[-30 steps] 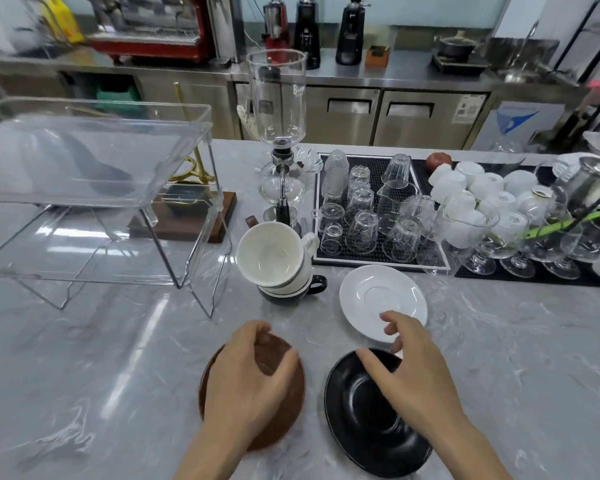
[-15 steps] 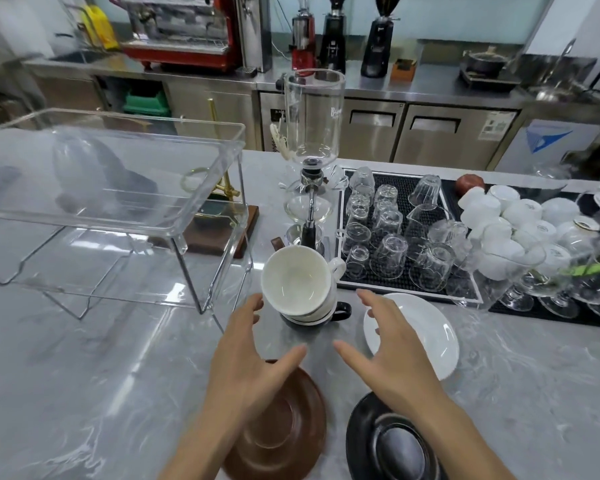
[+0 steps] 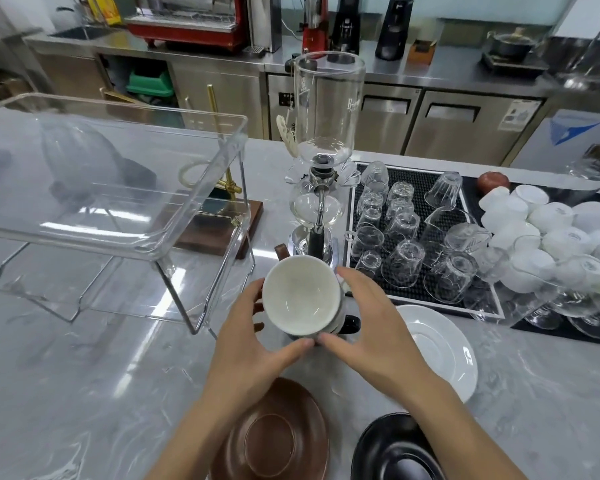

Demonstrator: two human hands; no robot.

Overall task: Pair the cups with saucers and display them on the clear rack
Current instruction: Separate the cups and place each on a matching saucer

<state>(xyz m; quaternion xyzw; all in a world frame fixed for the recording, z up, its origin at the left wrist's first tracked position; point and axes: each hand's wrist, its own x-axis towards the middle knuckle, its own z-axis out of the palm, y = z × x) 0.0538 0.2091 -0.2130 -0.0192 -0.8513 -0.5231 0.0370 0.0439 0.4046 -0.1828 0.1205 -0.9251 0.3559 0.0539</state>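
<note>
A stack of cups stands mid-counter, a white cup (image 3: 300, 296) on top and a black cup (image 3: 350, 323) with its handle showing at the bottom. My left hand (image 3: 253, 336) cups the stack from the left and my right hand (image 3: 369, 320) from the right, fingers touching its sides. A brown saucer (image 3: 274, 436) and a black saucer (image 3: 394, 448) lie near me, and a white saucer (image 3: 437, 348) lies to the right. The clear rack (image 3: 118, 188) stands at the left with nothing on its shelves.
A glass siphon brewer (image 3: 323, 161) rises just behind the cup stack. A black mat (image 3: 426, 188) to the right holds several upturned glasses, with white cups (image 3: 534, 220) and stemmed glasses beyond. A wooden-based brass stand (image 3: 229, 216) sits behind the rack.
Both hands left the brown and black saucers, moved forward and closed around the cup stack. The camera came closer to the counter.
</note>
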